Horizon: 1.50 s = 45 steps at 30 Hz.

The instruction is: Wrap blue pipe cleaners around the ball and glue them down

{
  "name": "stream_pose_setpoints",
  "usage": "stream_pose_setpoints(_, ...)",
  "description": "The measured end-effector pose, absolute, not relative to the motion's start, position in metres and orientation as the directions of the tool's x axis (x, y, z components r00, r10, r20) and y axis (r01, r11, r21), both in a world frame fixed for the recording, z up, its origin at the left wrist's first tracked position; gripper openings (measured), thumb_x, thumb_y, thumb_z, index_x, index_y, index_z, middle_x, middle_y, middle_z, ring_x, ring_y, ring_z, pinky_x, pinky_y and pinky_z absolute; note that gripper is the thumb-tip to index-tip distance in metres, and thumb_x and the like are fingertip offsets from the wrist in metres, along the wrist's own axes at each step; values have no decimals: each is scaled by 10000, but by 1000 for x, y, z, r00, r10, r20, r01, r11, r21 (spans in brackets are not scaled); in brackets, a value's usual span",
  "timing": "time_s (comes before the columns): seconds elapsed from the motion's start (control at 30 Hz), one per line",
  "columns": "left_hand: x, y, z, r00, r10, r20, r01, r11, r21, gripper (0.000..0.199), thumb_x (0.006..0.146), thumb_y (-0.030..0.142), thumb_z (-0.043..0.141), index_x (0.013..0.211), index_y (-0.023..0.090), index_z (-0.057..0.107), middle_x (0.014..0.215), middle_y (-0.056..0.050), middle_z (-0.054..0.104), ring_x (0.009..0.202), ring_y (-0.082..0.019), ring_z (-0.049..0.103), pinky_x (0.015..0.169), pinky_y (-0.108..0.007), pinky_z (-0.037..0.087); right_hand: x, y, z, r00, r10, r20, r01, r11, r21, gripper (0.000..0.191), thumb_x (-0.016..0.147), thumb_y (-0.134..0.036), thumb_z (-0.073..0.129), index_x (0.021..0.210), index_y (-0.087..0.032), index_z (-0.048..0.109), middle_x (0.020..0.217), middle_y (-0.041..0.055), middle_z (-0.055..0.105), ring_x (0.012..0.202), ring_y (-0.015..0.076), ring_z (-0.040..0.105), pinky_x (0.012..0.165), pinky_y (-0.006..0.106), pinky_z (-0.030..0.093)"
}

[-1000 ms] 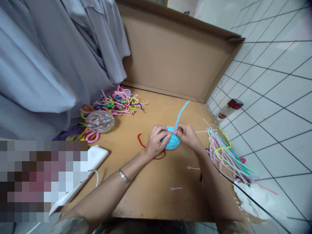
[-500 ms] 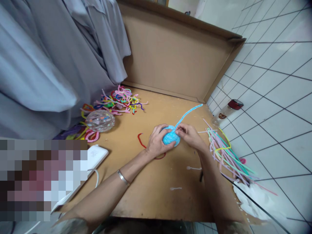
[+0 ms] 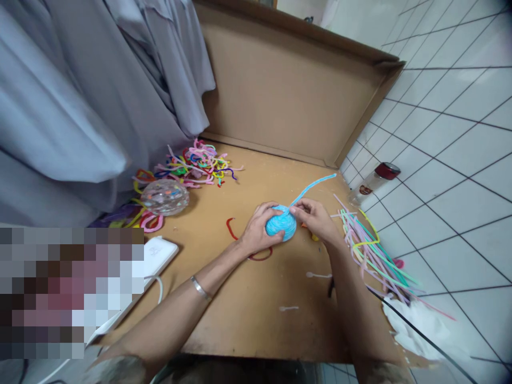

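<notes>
A light-blue ball of wound pipe cleaner sits at the middle of the table. My left hand grips it from the left, fingers over the top and thumb low on the near side. From its upper right a loose blue pipe cleaner end sticks out toward the back right. Where this end meets the ball, my right hand pinches with thumb and fingers; the fingertips partly cover the spot. Partly under my left hand lies a curved red pipe cleaner.
Tangled coloured pipe cleaners and a clear faceted bowl stand back left. Straight pastel pipe cleaners and a red-lidded jar are at right. A white power bank-like slab lies left, a cardboard panel behind.
My right hand has shifted slightly right along the ball's upper edge. The ball has turned a little, the loose end leans lower to the right, and something orange-yellow now shows beneath my right hand.
</notes>
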<state>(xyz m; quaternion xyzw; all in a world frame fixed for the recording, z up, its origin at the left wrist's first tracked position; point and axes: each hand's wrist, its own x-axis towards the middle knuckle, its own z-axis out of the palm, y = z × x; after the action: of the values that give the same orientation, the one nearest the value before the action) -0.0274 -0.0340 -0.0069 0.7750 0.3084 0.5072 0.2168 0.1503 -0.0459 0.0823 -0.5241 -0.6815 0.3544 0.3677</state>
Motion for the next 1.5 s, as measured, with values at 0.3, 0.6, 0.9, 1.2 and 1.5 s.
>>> stream_pose_setpoints(0.3,-27,-35,-8,350,689,635,210,-718,663,468,653,234,674,1105,201,553,1325,-137,495,1247,-290,488,1044,-485,424,146,-45,77,-155,976,153,451,207,-868,325,700,-483,640,674,-171,554,562,-50,465,529,87,408,506,225,318)
stream_pose_setpoints(0.6,-30,-35,-9,362,696,620,218,-710,670,484,705,423,735,1101,199,567,1325,-151,491,1251,-301,494,1026,-487,439,152,-46,76,-224,967,125,529,228,-818,269,719,-428,616,690,-163,582,591,-34,482,560,99,427,534,235,328)
stream_pose_setpoints(0.9,-24,-40,-14,338,680,651,308,-734,606,567,702,412,747,1174,201,515,1368,-168,454,1266,-300,490,1024,-488,448,159,-45,83,-209,961,184,538,270,-798,182,729,-293,571,814,-156,655,703,16,608,663,145,550,628,262,421)
stream_pose_setpoints(1.2,-20,-44,-14,311,671,673,321,-741,590,523,712,380,739,1159,214,525,1328,-153,481,1237,-289,507,998,-472,469,159,-50,85,-306,944,123,517,273,-811,231,737,-319,582,891,-157,639,764,20,615,698,143,555,672,265,443)
stream_pose_setpoints(1.5,-21,-45,-11,307,691,654,306,-722,620,508,707,371,738,1141,220,521,1314,-141,489,1215,-287,515,989,-471,465,157,-51,87,-230,968,102,566,218,-795,358,780,-510,595,710,-158,592,621,-15,525,589,109,468,557,232,360)
